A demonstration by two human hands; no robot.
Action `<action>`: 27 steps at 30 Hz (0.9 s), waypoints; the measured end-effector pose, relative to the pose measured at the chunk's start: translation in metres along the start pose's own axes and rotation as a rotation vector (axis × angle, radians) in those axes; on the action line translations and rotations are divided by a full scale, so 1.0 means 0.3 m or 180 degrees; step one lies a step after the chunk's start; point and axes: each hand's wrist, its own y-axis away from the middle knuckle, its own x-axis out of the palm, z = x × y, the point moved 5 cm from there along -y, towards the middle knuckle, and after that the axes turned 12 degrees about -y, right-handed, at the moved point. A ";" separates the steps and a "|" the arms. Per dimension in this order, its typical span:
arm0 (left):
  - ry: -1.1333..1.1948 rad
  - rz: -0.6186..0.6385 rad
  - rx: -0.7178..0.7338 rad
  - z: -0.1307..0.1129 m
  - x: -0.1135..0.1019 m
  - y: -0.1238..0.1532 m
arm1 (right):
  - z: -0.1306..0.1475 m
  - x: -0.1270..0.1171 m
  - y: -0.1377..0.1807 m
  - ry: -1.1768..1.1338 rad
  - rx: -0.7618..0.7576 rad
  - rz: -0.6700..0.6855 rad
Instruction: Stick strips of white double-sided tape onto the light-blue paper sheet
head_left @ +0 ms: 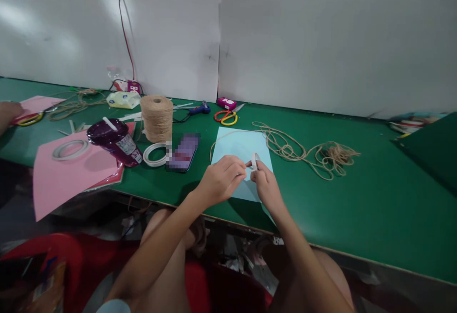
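My right hand [264, 183] pinches a small roll of white tape [254, 160] and holds it upright over a light blue sheet of paper [238, 149] on the green table. My left hand [223, 178] is closed beside it, fingertips pinched at the tape's loose end, just left of the roll. Both hands rest over the near half of the blue sheet. What the left fingers grip is too small to make out clearly.
A loose tangle of jute string [314, 153] lies right of the sheet. To the left are a phone [183, 152], a tape ring [154, 154], a twine spool [156, 118], a purple cup [116, 141] and pink paper [67, 170]. Scissors [226, 115] lie behind. Another person's hand [7, 113] is far left.
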 end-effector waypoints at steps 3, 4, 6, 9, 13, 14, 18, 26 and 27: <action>-0.0161 -0.0032 0.0215 -0.022 0.003 0.000 | 0.005 -0.012 -0.011 0.0168 -0.0016 -0.0093; -0.0196 -0.0015 0.0265 -0.028 0.006 0.001 | 0.007 -0.016 -0.014 0.0243 -0.0027 -0.0112; -0.0281 0.0037 0.0364 -0.037 0.014 0.005 | 0.011 -0.025 -0.019 0.0383 -0.0058 -0.0157; -0.0425 0.0043 0.0538 -0.048 0.024 0.010 | 0.011 -0.034 -0.027 0.0513 -0.0096 -0.0173; -0.0420 -0.0055 0.0552 -0.047 0.024 0.008 | 0.000 -0.037 -0.036 0.0310 -0.0037 -0.0099; -0.0376 -0.0097 0.0518 -0.045 0.022 0.007 | -0.003 -0.036 -0.039 0.0186 -0.0017 -0.0066; -0.0224 -0.0263 0.0399 -0.044 0.019 0.002 | -0.016 -0.039 -0.049 -0.0262 0.0109 0.0000; -0.0214 -0.0414 0.0513 -0.067 0.037 0.008 | -0.014 -0.052 -0.051 -0.0610 0.0153 -0.0026; -0.0218 -0.0413 0.0518 -0.068 0.041 0.009 | -0.014 -0.053 -0.052 -0.0625 0.0181 -0.0016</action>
